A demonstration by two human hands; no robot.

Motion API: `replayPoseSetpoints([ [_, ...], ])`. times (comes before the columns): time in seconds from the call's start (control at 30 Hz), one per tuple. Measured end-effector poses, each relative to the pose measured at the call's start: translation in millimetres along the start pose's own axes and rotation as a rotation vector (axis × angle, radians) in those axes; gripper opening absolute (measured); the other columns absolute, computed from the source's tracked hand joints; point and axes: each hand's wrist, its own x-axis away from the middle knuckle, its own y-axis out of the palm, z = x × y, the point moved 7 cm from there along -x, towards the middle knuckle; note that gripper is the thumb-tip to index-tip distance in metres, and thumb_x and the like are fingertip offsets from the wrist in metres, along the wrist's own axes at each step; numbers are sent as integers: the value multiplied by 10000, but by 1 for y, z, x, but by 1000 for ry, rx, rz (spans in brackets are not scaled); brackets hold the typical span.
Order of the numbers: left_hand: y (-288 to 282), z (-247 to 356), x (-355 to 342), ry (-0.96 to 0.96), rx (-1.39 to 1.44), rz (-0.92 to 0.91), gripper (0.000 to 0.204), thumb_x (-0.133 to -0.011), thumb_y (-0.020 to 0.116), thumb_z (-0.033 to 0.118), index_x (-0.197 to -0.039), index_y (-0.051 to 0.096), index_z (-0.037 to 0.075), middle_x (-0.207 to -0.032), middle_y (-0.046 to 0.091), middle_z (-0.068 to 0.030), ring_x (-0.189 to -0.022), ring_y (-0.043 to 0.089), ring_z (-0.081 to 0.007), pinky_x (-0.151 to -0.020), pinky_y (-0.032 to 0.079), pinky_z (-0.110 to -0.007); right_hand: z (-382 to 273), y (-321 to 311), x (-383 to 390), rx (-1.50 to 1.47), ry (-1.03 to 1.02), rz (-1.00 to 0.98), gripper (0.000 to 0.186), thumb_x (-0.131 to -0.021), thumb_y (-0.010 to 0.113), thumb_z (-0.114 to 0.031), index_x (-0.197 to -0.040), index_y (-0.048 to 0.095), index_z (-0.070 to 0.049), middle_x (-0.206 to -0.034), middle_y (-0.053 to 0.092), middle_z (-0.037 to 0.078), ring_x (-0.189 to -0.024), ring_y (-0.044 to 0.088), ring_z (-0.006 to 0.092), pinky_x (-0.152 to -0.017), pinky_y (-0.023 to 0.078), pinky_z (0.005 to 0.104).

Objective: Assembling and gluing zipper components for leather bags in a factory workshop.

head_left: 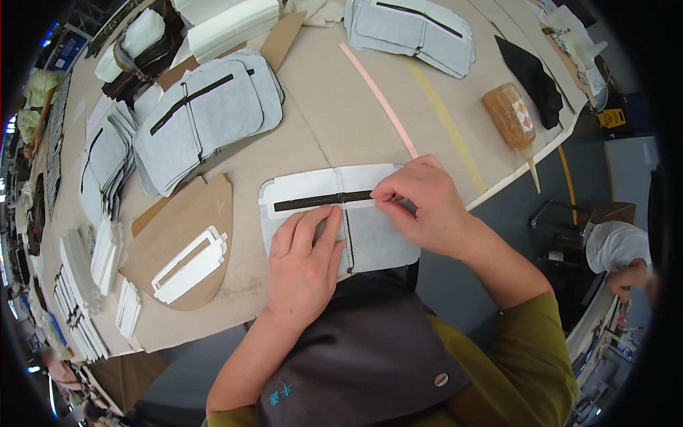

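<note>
A pale grey panel [384, 238] is wearing a white upper band [299, 186], while a black strip [313, 202] is cutting across in sharp contrast and a narrow dark line [349, 245] is dividing the grey below. Left-hand grey stacks [242, 107] and a far grey stack [366, 25] are repeating the black-on-pale pattern against a beige tabletop [306, 146]. A salmon-pink ribbon [379, 98] and a faded yellow stripe [448, 128] are brightening the surface, an amber bottle [500, 110] is displaying a white label with orange-red marks, and white frames [181, 285] are standing out against tan card [167, 238]. Below, olive-green sleeves [533, 331] are flanking a dark brown apron [356, 356] that is carrying bright blue stitching [279, 394].
</note>
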Motion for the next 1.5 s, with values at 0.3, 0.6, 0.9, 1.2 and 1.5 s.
replayPoseSetpoints([
  [0.3, -3, -2, 4, -67, 56, -16, 539, -861, 752, 110, -1381, 623, 57, -1324, 577, -91, -1229, 523, -330, -1036, 429, -447, -5, 10, -9, 36, 12, -15, 158, -784, 802, -77, -835, 660, -120, -735, 647, -3, -695, 622, 215, -804, 434, 371],
  [0.6, 1, -1, 4, -76, 59, -15, 532, -868, 752, 138, -1381, 625, 72, -1329, 569, -87, -1233, 509, -330, -1038, 409, -466, -6, 10, -11, 116, -23, -27, 172, -789, 791, -71, -795, 628, -124, -694, 605, -17, -657, 592, 206, -801, 425, 373],
  [0.9, -8, 0, -9, -72, 146, 70, 480, -845, 766, 112, -1311, 663, 65, -1214, 605, -87, -1129, 561, -328, -973, 420, -443, 1, 5, -5, 6, 116, 8, 174, -810, 763, -51, -846, 605, -115, -678, 598, -7, -646, 600, 213, -841, 434, 375],
  [1.2, 1, 13, -13, -25, 37, 51, 453, -840, 775, 132, -1284, 696, 94, -1218, 595, -70, -1127, 561, -297, -962, 449, -433, -2, 5, -9, 74, 16, -27, 166, -797, 735, -35, -781, 592, -119, -708, 610, 9, -700, 613, 236, -845, 437, 392],
  [1.5, -25, -15, 20, -52, 62, 78, 511, -835, 774, 165, -1308, 649, 18, -1306, 590, -80, -1205, 548, -303, -997, 444, -448, -4, 1, -7, -13, 81, -10, 177, -787, 759, -13, -814, 623, -122, -709, 619, -4, -651, 593, 205, -908, 425, 373],
])
